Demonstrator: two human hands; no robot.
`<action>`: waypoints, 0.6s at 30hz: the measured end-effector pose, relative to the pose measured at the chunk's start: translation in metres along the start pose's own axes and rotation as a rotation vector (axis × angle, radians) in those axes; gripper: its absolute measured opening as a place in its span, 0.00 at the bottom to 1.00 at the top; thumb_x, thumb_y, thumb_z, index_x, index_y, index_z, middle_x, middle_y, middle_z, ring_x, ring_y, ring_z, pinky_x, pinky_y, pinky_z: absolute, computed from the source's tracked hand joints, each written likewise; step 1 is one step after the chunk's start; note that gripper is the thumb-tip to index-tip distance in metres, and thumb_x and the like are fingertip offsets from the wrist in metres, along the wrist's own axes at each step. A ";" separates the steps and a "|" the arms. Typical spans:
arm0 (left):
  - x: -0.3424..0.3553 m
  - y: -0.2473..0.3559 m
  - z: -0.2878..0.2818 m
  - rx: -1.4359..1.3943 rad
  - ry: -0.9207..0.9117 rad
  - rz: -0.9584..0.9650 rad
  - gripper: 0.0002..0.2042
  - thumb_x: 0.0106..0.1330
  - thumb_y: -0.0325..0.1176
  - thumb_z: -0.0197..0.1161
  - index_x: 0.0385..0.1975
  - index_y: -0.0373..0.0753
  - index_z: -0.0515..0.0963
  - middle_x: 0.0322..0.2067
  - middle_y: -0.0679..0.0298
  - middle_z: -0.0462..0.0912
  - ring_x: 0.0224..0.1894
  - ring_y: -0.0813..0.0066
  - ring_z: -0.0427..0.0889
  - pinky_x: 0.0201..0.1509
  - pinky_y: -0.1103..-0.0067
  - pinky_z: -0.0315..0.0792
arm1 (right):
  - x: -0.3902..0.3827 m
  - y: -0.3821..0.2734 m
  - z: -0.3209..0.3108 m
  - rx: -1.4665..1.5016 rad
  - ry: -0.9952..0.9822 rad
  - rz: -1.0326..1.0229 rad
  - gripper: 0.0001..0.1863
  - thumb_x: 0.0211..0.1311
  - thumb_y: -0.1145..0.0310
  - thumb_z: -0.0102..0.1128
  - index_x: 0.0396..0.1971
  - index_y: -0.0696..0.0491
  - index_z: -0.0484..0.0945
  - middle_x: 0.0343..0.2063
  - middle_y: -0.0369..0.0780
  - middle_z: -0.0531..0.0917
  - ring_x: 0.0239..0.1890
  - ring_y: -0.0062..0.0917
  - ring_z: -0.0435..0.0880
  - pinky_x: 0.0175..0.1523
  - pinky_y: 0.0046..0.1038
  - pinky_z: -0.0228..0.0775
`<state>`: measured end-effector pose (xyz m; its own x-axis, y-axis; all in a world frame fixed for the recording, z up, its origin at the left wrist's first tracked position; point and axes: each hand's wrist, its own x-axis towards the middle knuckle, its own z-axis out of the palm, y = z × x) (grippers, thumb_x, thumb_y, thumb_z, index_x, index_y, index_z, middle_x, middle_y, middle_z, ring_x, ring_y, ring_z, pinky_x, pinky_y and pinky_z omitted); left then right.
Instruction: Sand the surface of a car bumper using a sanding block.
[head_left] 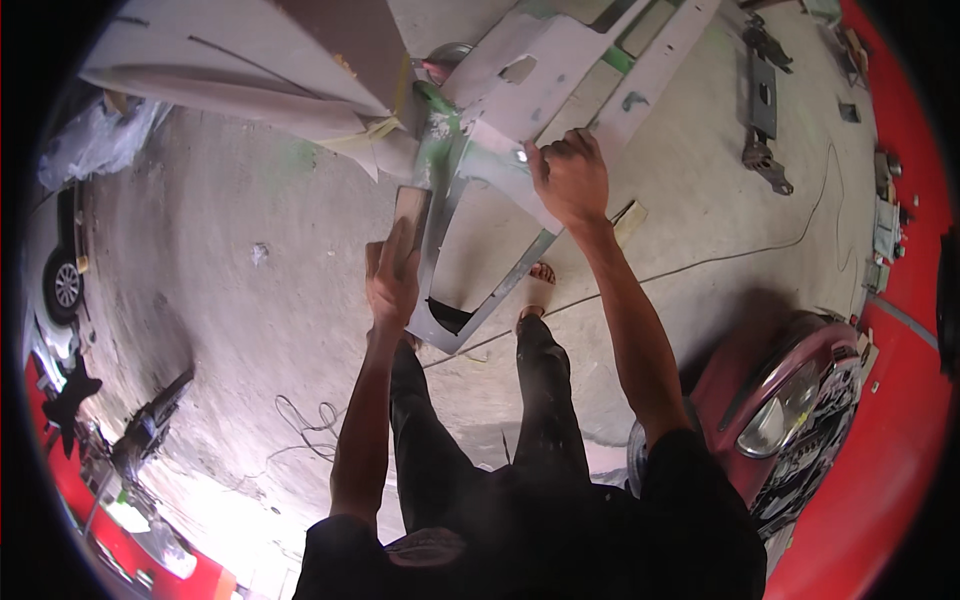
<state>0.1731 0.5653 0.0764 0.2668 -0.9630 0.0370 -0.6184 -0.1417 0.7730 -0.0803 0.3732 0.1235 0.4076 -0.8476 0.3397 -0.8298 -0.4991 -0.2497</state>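
A car door shell (510,100), coated grey with green patches, lies in front of me with its window frame toward my legs. My left hand (393,275) is wrapped round a flat brown sanding block (411,210), held against or just over the left side of the window frame; I cannot tell if they touch. My right hand (572,180) is closed on the door beside the right side of the window opening, its fingers curled over the edge. Contact under the fingers is hidden.
A large grey body panel (250,50) stands at the far left, close to the door. A pink car's front (780,410) is at the right. A thin cable (690,265) crosses the concrete floor. Clear plastic sheeting (105,140) and metal parts (763,95) lie farther off.
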 end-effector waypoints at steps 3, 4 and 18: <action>0.015 -0.004 0.021 0.004 0.061 0.025 0.28 0.63 0.27 0.67 0.66 0.45 0.74 0.42 0.55 0.77 0.43 0.53 0.78 0.48 0.64 0.75 | 0.001 -0.002 -0.004 -0.008 0.004 -0.055 0.23 0.64 0.62 0.65 0.09 0.55 0.77 0.14 0.41 0.77 0.28 0.37 0.76 0.49 0.37 0.71; 0.021 -0.008 0.027 0.015 0.087 0.037 0.28 0.63 0.28 0.68 0.66 0.46 0.74 0.42 0.56 0.76 0.43 0.54 0.78 0.47 0.64 0.76 | 0.001 -0.006 -0.006 -0.012 -0.039 -0.034 0.22 0.65 0.63 0.63 0.11 0.55 0.77 0.15 0.41 0.78 0.29 0.36 0.77 0.52 0.37 0.71; 0.047 -0.026 0.058 0.123 0.162 0.129 0.26 0.59 0.25 0.70 0.60 0.49 0.79 0.43 0.55 0.75 0.44 0.52 0.78 0.44 0.62 0.77 | 0.002 0.001 -0.003 -0.002 0.025 -0.086 0.20 0.65 0.64 0.64 0.13 0.54 0.75 0.16 0.40 0.74 0.30 0.37 0.75 0.44 0.38 0.70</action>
<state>0.1588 0.5101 0.0207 0.2886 -0.9270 0.2396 -0.7380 -0.0559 0.6724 -0.0811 0.3716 0.1264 0.4680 -0.7966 0.3826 -0.7929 -0.5697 -0.2163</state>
